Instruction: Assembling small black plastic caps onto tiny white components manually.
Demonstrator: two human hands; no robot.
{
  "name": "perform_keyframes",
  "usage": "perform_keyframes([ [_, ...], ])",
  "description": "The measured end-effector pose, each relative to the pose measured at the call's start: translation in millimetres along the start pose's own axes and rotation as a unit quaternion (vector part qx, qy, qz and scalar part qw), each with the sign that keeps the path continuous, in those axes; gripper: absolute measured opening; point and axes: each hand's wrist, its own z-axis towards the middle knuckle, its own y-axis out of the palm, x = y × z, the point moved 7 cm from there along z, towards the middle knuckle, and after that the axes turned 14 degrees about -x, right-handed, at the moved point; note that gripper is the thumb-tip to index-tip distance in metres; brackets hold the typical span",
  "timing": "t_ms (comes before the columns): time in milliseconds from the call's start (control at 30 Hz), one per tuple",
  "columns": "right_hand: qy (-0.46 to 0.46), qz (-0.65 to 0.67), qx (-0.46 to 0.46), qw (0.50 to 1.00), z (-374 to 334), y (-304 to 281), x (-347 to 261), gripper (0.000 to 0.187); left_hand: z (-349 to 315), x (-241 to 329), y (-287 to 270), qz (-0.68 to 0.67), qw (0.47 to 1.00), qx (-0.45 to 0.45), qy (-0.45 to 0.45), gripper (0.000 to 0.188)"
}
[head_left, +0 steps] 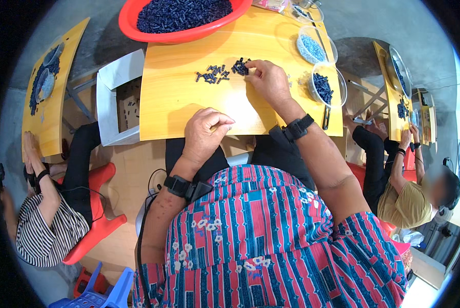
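My right hand [271, 81] reaches over the yellow table [189, 115]. Its bent fingertips are at the edge of a small heap of dark blue, tube-like pieces [239, 66]; whether a piece is between them is too small to tell. A looser group of the same pieces [213, 75] lies just left of that heap. At the table's near edge is my left hand [205, 132], closed in a pinch with thumb and forefinger pointing right. What it pinches, if anything, cannot be made out.
A red basin [189, 36] full of dark pieces stands at the back. On the right are a clear tub of dark pieces [322, 88] and one of light blue bits [312, 49]. A white box [119, 97] adjoins the left edge. People sit at tables on both sides.
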Motion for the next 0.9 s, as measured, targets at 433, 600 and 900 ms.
perform_keyframes([
  [433,-0.013,0.028,-0.004,1.0,-1.1,3.7,-10.3,0.021,-1.8,0.1,1.1,-0.005,1.0,-0.015,-0.007,0.007],
  [600,-0.022,0.027,-0.004,0.999,-1.3,6.2,-12.0,0.02,-1.1,0.5,0.3,0.002,1.0,-0.013,0.003,0.006],
  [900,-0.03,0.006,-0.008,0.999,-2.6,9.4,-15.1,0.016,-1.3,-0.8,0.3,-0.016,1.0,-0.004,-0.003,0.003],
])
